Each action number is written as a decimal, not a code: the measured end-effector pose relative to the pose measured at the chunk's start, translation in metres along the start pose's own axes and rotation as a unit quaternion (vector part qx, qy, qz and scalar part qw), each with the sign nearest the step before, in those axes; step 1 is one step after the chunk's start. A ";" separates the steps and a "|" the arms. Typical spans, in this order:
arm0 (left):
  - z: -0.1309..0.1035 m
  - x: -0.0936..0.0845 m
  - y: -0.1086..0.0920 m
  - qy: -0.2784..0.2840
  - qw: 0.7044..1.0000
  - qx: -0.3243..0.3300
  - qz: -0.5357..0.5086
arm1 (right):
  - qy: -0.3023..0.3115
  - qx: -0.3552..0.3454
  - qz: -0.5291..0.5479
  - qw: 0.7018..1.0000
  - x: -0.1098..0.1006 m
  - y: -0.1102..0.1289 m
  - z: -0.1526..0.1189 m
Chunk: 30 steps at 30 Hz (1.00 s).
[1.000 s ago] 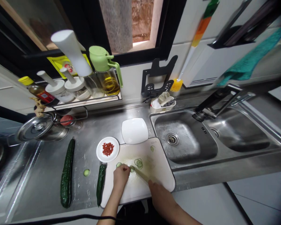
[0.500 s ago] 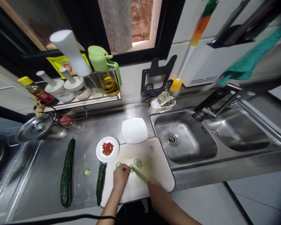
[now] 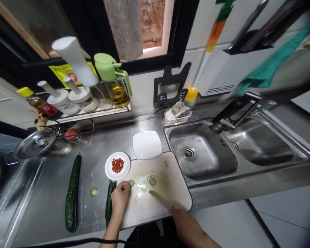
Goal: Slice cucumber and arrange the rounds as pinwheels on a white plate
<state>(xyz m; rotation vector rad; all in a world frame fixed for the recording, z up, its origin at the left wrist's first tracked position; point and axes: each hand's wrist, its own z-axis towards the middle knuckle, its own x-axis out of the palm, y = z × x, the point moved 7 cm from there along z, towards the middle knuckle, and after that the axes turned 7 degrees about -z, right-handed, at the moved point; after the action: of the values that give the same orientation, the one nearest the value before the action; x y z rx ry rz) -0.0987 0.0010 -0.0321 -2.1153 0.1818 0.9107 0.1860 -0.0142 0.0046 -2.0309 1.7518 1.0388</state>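
My right hand (image 3: 187,224) grips a knife (image 3: 160,200), its blade slanting up and left, low over the white cutting board (image 3: 175,172). At the board's left side is my left hand (image 3: 121,197), its fingers curled together; anything between the fingertips is hidden. A thin cucumber slice (image 3: 131,183) shows right beside those fingertips. Several overlapping cucumber slices (image 3: 152,180) lie mid-board, and small green pieces (image 3: 166,164) sit near its top right. A cut cucumber length (image 3: 109,203) rests along the left edge, partly behind my left hand.
A whole cucumber (image 3: 72,194) and a cucumber end (image 3: 94,192) lie on the steel counter. Behind the board stand a round plate (image 3: 107,168) of red pieces and a white square plate (image 3: 147,144). The sink (image 3: 204,151) is at right, a lidded pot (image 3: 38,143) at left.
My left hand has moved left across the board, and the slice that lay by the knife tip no longer shows there. My right hand and knife have shifted slightly right.
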 end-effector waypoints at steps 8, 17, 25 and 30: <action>0.001 -0.004 -0.004 -0.060 0.996 0.059 0.025 | 0.040 0.016 -0.005 0.999 -0.005 0.001 -0.003; -0.020 0.063 -0.074 0.151 0.959 0.236 -0.028 | 0.042 0.022 -0.041 0.998 -0.005 0.000 -0.001; -0.017 0.086 -0.087 0.180 0.960 0.212 0.022 | 0.042 0.031 -0.029 0.998 -0.013 0.002 -0.004; -0.014 0.088 -0.086 0.184 0.963 0.197 0.024 | 0.043 0.037 -0.013 0.998 -0.012 0.000 -0.002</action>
<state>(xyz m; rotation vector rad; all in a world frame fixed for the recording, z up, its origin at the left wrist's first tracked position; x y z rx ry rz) 0.0089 0.0629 -0.0310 -1.8882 0.5608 0.4489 0.1862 -0.0063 0.0141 -2.0766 1.7729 0.8781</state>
